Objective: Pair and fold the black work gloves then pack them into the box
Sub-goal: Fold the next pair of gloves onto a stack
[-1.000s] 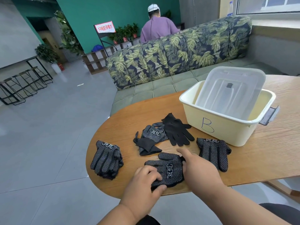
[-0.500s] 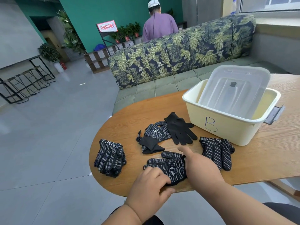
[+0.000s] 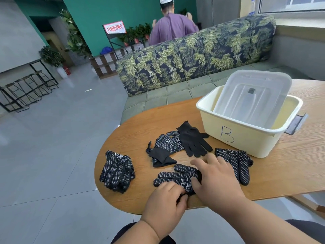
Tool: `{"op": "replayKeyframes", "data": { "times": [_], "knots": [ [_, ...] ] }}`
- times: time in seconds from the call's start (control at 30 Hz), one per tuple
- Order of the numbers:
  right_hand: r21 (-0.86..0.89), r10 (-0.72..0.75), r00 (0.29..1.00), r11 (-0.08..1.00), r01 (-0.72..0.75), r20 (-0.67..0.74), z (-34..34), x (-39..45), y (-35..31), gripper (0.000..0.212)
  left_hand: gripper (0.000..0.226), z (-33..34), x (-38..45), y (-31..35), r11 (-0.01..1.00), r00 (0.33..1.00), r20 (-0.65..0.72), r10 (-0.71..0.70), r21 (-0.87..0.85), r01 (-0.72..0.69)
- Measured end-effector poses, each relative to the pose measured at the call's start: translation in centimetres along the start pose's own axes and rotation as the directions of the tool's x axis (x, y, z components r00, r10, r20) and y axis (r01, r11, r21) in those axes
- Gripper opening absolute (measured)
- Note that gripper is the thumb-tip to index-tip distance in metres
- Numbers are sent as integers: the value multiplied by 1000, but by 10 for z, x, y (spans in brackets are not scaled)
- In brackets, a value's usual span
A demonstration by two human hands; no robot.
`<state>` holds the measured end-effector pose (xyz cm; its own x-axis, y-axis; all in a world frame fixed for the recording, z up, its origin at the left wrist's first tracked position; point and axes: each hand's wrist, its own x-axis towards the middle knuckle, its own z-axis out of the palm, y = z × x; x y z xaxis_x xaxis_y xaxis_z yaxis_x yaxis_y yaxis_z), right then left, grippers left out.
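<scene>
Low in the middle of the frame, both hands work on one dotted glove (image 3: 177, 176) lying near the front edge of the wooden table (image 3: 290, 169). A second ago the left hand lay flatter over the glove's near edge and the right hand pressed its cuff side with the thumb stretched toward the loose gloves above. Now the left hand (image 3: 165, 199) has drawn back toward the table edge and its curled fingers pinch the glove's near corner, while the right hand (image 3: 216, 178) stays flat, fingers spread and pressing down on the glove's right part. The glove has turned a little, its fingers now pointing left across the frame.

My reading is that this glove is being squared up or folded over, so the folding step is in hand rather than finished; whether a second glove lies under it I cannot tell.

The other gloves have not moved on the table. A stacked pair (image 3: 117, 170) sits at lower left of the table, a rumpled heap (image 3: 165, 147) with a plain black glove (image 3: 193, 140) across it lies in the middle, and another dotted glove (image 3: 235, 164) rests just right of the right hand, near the box. The cream box (image 3: 226, 138), marked B, stands at right with its clear lid (image 3: 253, 97) leaning inside it; no gloves show in it, so packing seems not yet begun.
</scene>
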<state>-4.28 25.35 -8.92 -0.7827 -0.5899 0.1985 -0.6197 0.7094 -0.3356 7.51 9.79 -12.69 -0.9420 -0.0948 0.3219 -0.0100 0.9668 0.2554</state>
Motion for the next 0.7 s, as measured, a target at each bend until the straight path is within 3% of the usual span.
{"op": "replayKeyframes", "data": {
  "times": [0.13, 0.2, 0.33, 0.4, 0.53, 0.7],
  "knots": [
    [-7, -120, 991, 993, 120, -59, -4, -2, -1, 23, 12, 1, -5, 0, 1000, 1000, 18, -17, -24, 17],
    [32, -148, 986, 989, 146, 81, -4, -3, -1, 21, 13, 0, -6, 1, 1000, 999, 38, -3, -18, 4],
    [64, -189, 929, 982, 178, 317, -2, -6, 0, 42, 12, -4, -7, 0, 999, 999, 21, -39, -37, 40],
    [62, -195, 923, 981, 185, 332, -1, -7, 1, 45, 32, -5, -3, -2, 992, 991, 43, -124, 14, 123],
    [29, -191, 930, 981, 192, 315, 2, -7, 0, 46, 70, -6, -1, -4, 952, 898, 333, -288, 203, 230],
    [77, -196, 922, 981, 181, 334, 9, -6, 0, 67, 85, -5, -4, -2, 925, 855, 368, -365, 253, 285]
  ]
}}
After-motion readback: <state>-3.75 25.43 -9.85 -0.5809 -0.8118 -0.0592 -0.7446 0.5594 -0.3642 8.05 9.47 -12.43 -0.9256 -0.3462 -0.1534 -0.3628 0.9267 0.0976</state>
